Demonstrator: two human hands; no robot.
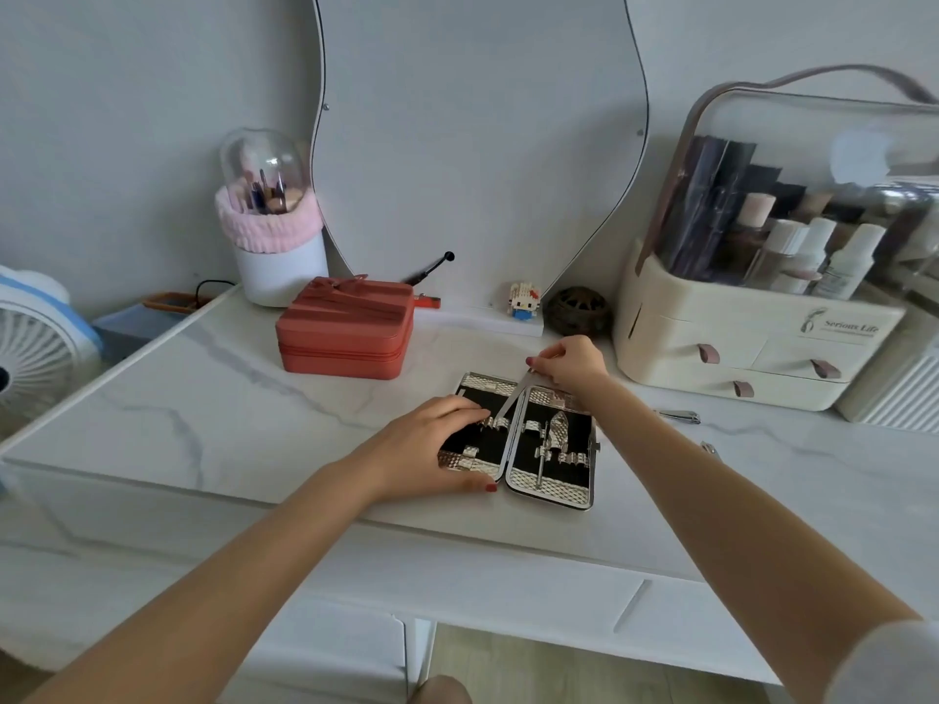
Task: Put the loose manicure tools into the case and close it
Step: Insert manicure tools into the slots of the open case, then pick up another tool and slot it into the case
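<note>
- Right now the case (551, 487) lies open flat on the marble-patterned tabletop (213, 414), both black-lined halves facing up, near the front edge.
- The left hand (432, 447) rests on the left half, fingers mostly straight and pressing down, seemingly to steady it; it grips nothing that I can see.
- The right hand (566, 363) is at the far edge of the case, fingertips pinching the top end of a slim metal tool (509, 401), probably tweezers or a file, which slants down toward the elastic loops by the hinge.
- That tool looks thin, stiff, light and smooth, so I'd judge it slippery; a pinch at the end suits threading it under a loop, though it could twist between the fingers.
- One or two tools already sit in the right half, under its straps.
- Two more loose metal pieces lie on the table to the right: a nail clipper (681, 415) and another small tool (710, 448), too small to identify.
- The case itself looks rigid, with a metal frame; I'd close it by folding one half over by its outer edge.
</note>
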